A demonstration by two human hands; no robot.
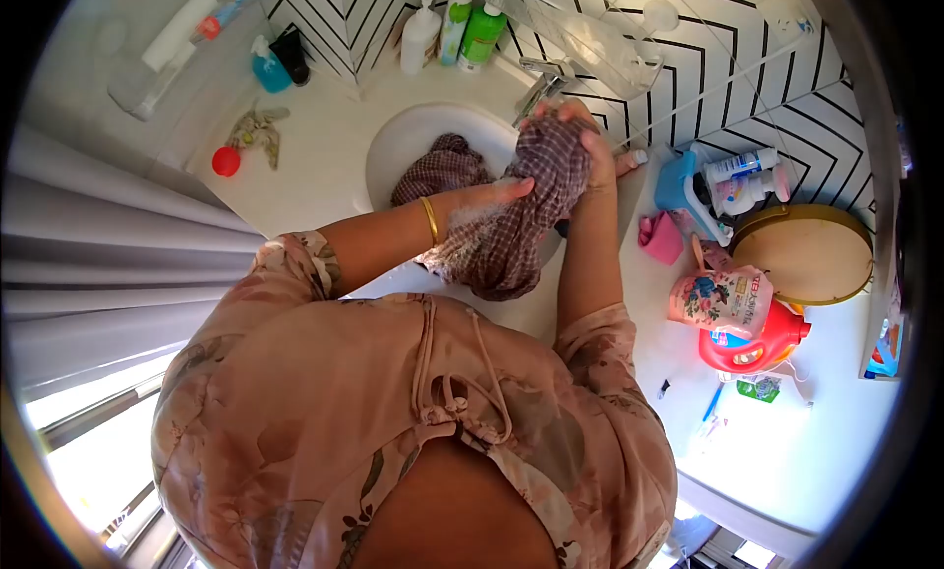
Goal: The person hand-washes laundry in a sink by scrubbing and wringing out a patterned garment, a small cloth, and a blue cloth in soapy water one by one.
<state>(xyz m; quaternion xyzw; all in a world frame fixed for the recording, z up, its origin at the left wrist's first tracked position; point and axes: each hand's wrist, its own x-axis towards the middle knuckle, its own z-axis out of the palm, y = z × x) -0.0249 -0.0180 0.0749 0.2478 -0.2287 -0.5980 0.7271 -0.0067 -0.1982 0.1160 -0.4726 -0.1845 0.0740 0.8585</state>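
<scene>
A brown-and-white checked cloth (544,176) is bunched up and partly lifted over the front of the white washbasin (382,156). More checked fabric lies in the bowl, and whether it is the same piece I cannot tell. My right hand (593,148) is closed around the cloth's upper end, beside the faucet (539,85). Lower down, my left hand (477,203) grips the cloth from the left, its thumb across the fabric and its other fingers hidden. White suds cover the back of that hand. A gold bracelet (430,222) circles the left wrist.
Pump bottles (421,38) stand behind the basin. On the right are a blue container (683,190), a round tray (806,254), a pink pouch (723,299) and a red detergent bottle (752,351). A red cap (226,161) lies on the left counter, near a grey curtain (108,225).
</scene>
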